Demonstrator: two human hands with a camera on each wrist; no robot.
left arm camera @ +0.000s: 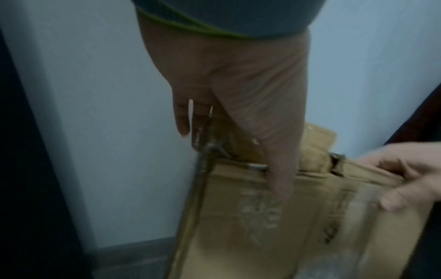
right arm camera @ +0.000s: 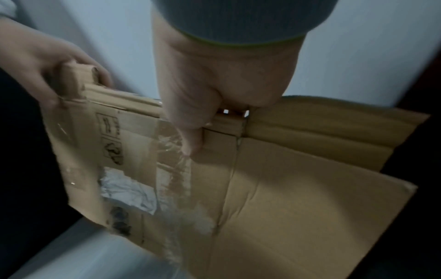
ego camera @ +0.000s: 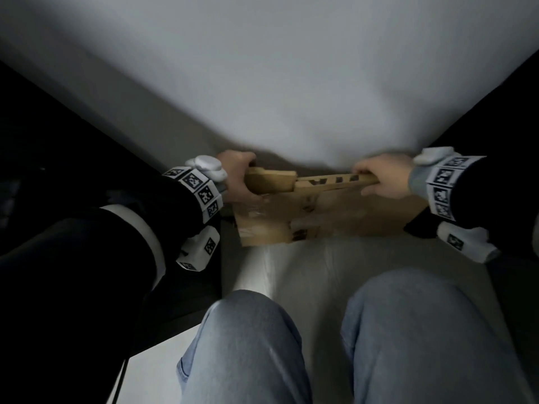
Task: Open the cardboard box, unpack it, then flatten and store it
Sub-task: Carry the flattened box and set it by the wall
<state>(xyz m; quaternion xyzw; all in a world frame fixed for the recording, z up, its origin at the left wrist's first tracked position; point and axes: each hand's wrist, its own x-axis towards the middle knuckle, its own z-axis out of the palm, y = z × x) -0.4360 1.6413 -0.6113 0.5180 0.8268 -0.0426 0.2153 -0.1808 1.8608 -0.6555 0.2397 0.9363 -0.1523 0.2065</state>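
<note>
A flattened brown cardboard box (ego camera: 320, 211) stands on edge close to a pale wall, its flat side toward me. My left hand (ego camera: 237, 177) grips its top left corner, thumb on the near face. At the top right edge my right hand (ego camera: 382, 179) holds it with curled fingers. In the left wrist view the left hand (left arm camera: 238, 105) clamps the box (left arm camera: 274, 226), and the right hand (left arm camera: 405, 175) shows at the right. In the right wrist view the right hand (right arm camera: 214, 90) pinches the box (right arm camera: 274, 179), which bears clear tape strips and a torn white label; the left hand (right arm camera: 47, 62) holds its far corner.
A pale wall (ego camera: 291, 68) rises just behind the box. Dark furniture (ego camera: 58, 141) flanks the gap on the left, and another dark piece (ego camera: 510, 112) on the right. My knees in blue jeans (ego camera: 408, 330) are low in the head view above a white floor (ego camera: 291, 263).
</note>
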